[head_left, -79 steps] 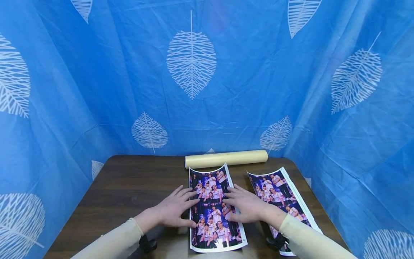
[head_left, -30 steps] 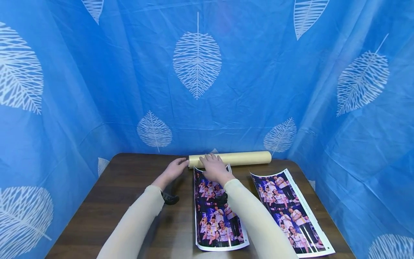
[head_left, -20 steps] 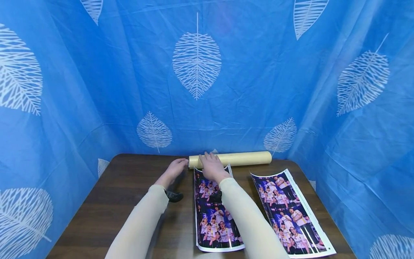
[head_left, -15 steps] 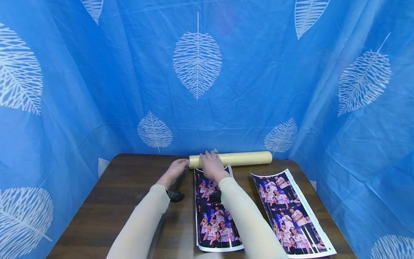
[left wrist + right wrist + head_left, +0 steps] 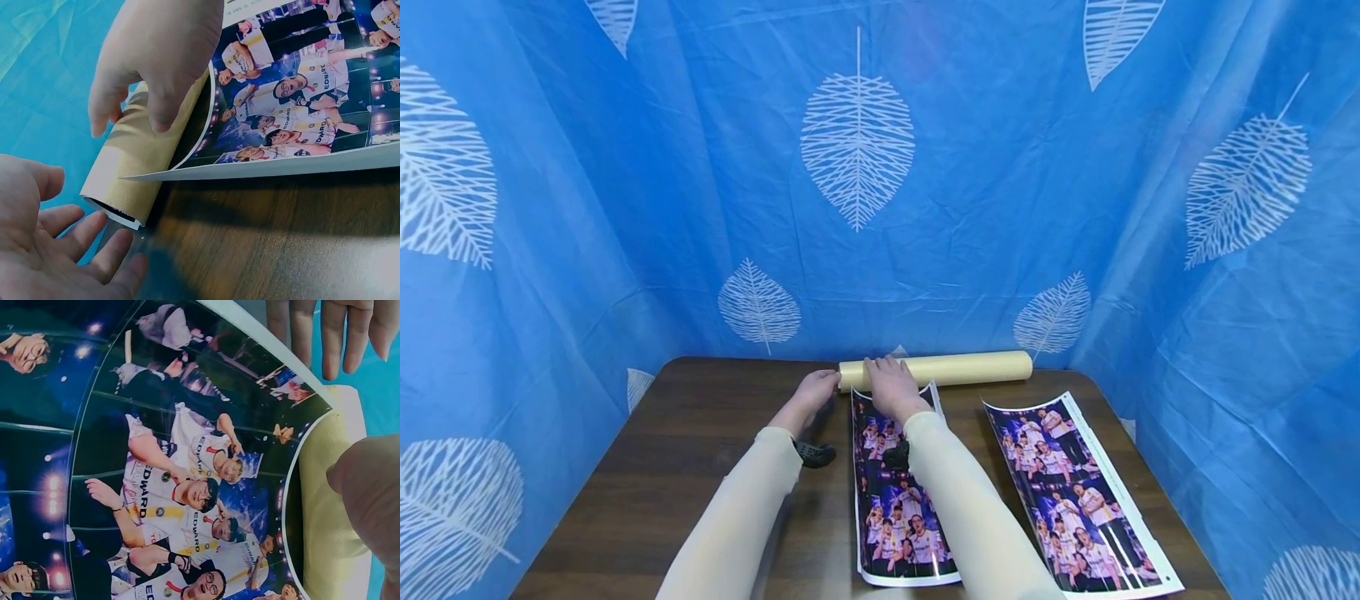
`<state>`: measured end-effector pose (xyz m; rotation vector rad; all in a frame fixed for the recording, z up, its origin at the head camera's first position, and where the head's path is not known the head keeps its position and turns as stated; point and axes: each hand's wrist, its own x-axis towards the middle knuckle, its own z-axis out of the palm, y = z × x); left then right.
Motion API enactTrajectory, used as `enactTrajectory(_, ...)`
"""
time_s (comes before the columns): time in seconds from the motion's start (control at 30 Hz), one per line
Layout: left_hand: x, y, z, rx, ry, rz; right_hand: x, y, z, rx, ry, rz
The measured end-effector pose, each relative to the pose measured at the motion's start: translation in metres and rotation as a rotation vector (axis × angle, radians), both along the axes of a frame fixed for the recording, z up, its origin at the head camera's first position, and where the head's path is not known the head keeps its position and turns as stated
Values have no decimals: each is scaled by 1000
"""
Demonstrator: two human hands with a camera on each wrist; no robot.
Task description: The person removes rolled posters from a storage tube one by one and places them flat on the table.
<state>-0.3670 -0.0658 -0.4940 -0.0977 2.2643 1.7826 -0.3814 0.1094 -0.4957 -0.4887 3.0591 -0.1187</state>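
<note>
A pale yellow paper roll (image 5: 958,368) with a hollow end lies across the back of the table. My right hand (image 5: 892,387) lies over its left part. In the left wrist view that hand straddles the paper roll (image 5: 125,165), thumb on the near side and fingers on the far side. Beside the roll's left end is my left hand (image 5: 816,392); its fingers (image 5: 111,255) are spread, loosely bent and hold nothing. A glossy group-photo poster (image 5: 891,533), its far edge curling up, lies under my right forearm and partly hidden by it.
Another glossy poster (image 5: 1093,492) of the same photos lies to the right on the dark wooden table (image 5: 647,483). A blue curtain (image 5: 857,275) with white leaf prints surrounds the table at the back and sides.
Both hands have moved from the middle poster to the roll's left end. Over the last second they stay nearly still, the left hand shifting slightly right. The roll stays in place.
</note>
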Motion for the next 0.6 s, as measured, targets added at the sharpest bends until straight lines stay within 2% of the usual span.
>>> enactTrajectory(0.13,-1,3,-2,-6,-2,15,4,-2,1,-9,27,9)
enactTrajectory(0.4,1,11,-9,24,57,36,5,-6,-6,23,112,31)
enactTrajectory(0.53,3,15,-11,33,89,86,3,-5,-10,55,124,41)
enactTrajectory(0.6,2,16,-12,30,76,116,3,-5,-9,67,107,37)
